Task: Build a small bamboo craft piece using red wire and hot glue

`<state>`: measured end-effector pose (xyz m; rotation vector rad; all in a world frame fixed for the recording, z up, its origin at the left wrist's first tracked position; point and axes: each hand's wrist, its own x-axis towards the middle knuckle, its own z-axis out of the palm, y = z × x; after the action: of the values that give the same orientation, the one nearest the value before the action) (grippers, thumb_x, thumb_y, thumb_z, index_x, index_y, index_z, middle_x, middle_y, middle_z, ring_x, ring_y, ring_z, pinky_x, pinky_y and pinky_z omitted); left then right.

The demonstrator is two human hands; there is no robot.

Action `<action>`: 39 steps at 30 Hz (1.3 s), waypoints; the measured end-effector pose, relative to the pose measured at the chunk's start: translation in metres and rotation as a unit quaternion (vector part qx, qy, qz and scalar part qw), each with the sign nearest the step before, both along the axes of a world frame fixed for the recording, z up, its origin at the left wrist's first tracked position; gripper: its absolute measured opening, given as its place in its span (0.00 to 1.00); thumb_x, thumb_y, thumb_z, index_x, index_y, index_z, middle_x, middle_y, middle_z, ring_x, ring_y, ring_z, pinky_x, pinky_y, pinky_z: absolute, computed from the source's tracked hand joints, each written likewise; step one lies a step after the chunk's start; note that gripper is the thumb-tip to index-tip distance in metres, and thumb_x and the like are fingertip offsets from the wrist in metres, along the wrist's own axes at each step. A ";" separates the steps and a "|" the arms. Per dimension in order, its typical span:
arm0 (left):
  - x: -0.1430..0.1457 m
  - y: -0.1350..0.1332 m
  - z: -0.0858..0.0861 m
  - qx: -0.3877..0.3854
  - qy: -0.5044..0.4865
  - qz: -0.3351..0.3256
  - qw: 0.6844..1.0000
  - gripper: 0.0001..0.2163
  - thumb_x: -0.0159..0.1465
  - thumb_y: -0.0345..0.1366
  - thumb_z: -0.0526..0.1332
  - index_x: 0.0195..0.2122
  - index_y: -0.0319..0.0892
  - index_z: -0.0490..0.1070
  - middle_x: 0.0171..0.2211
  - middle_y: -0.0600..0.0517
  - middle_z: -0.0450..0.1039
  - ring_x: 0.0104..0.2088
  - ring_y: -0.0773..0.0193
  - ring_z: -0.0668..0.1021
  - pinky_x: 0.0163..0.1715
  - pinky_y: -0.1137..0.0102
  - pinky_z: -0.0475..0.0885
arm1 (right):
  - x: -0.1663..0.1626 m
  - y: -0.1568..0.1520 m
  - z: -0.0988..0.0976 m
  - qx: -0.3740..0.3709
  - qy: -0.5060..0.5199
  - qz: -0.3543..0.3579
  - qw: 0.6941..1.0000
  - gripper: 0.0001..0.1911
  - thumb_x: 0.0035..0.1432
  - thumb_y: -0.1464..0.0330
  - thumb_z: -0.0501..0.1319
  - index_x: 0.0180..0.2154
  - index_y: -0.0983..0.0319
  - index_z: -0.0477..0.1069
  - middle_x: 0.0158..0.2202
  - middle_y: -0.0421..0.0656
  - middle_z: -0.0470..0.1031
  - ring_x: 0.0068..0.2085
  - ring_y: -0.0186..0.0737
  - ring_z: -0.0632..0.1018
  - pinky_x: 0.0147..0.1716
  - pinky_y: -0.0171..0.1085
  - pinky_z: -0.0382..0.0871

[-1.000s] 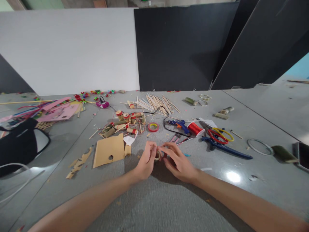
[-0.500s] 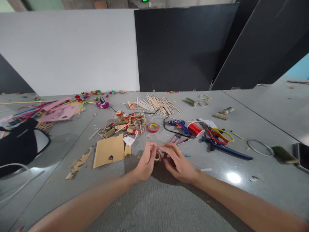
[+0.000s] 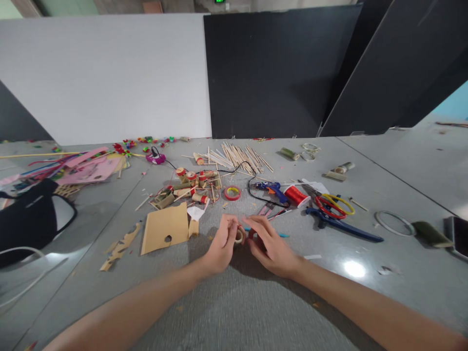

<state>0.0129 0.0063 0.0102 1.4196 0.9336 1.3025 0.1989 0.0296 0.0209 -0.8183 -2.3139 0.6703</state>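
Observation:
Both my hands meet over the grey table (image 3: 234, 302). My left hand (image 3: 221, 246) is closed, its fingertips pinching a short tan bamboo ring (image 3: 239, 237). My right hand (image 3: 270, 246) is closed too, its thumb and forefinger pressed against the same ring, where a bit of red shows at the fingertips. A thin blue stick (image 3: 281, 235) lies just behind my right hand.
A cardboard sheet (image 3: 164, 227) lies to the left. Behind the hands are a red tape roll (image 3: 232, 192), bamboo spools (image 3: 190, 183), wooden sticks (image 3: 234, 156), a blue glue gun (image 3: 272, 189), red thread (image 3: 295, 194), scissors (image 3: 334, 209) and wire rings (image 3: 394, 223). A black bag (image 3: 29, 219) sits far left.
Hardly anything differs. My fingers have shifted slightly on the ring, and both hands stay in the same spot.

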 end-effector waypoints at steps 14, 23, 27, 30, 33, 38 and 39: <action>0.001 -0.001 0.003 0.008 0.001 0.003 1.000 0.11 0.75 0.45 0.46 0.41 0.45 0.56 0.27 0.57 0.65 0.28 0.66 0.70 0.33 0.69 0.65 | -0.003 0.006 -0.004 -0.045 0.136 -0.041 0.989 0.09 0.68 0.69 0.57 0.50 0.58 0.66 0.51 0.48 0.66 0.39 0.36 0.74 0.34 0.36 0.73; 0.002 0.000 0.002 0.002 -0.001 0.009 1.000 0.11 0.75 0.46 0.46 0.41 0.45 0.56 0.27 0.57 0.65 0.28 0.66 0.70 0.33 0.68 0.66 | -0.002 0.008 -0.004 -0.022 0.146 -0.018 0.989 0.05 0.68 0.67 0.60 0.37 0.58 0.72 0.36 0.42 0.76 0.38 0.39 0.76 0.40 0.38 0.70; 0.002 0.000 0.003 -0.003 -0.005 0.014 1.000 0.11 0.74 0.47 0.46 0.41 0.45 0.56 0.28 0.57 0.65 0.28 0.66 0.71 0.33 0.68 0.66 | -0.002 0.008 -0.004 -0.027 0.151 -0.016 0.988 0.06 0.68 0.66 0.60 0.38 0.58 0.73 0.36 0.43 0.77 0.38 0.39 0.77 0.40 0.39 0.70; 0.002 0.000 0.003 0.004 -0.001 0.013 1.000 0.11 0.75 0.47 0.46 0.41 0.45 0.56 0.27 0.57 0.66 0.28 0.66 0.71 0.34 0.68 0.66 | -0.003 0.008 -0.003 -0.024 0.155 -0.025 0.987 0.07 0.67 0.64 0.61 0.35 0.59 0.73 0.34 0.43 0.77 0.36 0.39 0.77 0.38 0.39 0.70; 0.002 0.001 0.001 0.010 -0.003 0.011 1.000 0.10 0.75 0.46 0.46 0.41 0.45 0.56 0.27 0.57 0.66 0.29 0.66 0.71 0.34 0.68 0.66 | -0.003 0.008 -0.003 -0.032 0.155 -0.033 0.987 0.09 0.67 0.63 0.61 0.33 0.59 0.73 0.33 0.43 0.77 0.35 0.40 0.77 0.35 0.39 0.70; 0.001 0.001 -0.001 0.010 0.000 0.015 1.000 0.11 0.75 0.47 0.47 0.41 0.45 0.56 0.27 0.57 0.66 0.29 0.66 0.71 0.35 0.68 0.66 | -0.002 0.008 -0.003 -0.033 0.161 -0.044 0.985 0.11 0.66 0.61 0.62 0.32 0.59 0.72 0.33 0.44 0.77 0.34 0.40 0.76 0.34 0.39 0.71; 0.001 0.001 -0.001 0.011 0.000 0.015 1.000 0.11 0.75 0.47 0.46 0.41 0.45 0.56 0.27 0.57 0.66 0.29 0.66 0.71 0.35 0.68 0.66 | -0.002 0.007 -0.003 -0.033 0.162 -0.045 0.985 0.11 0.66 0.61 0.62 0.32 0.59 0.72 0.33 0.44 0.77 0.34 0.40 0.76 0.34 0.39 0.71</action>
<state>0.0142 0.0077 0.0096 1.4272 0.9452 1.3396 0.1967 0.0371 0.0181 -0.7751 -1.9594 0.7813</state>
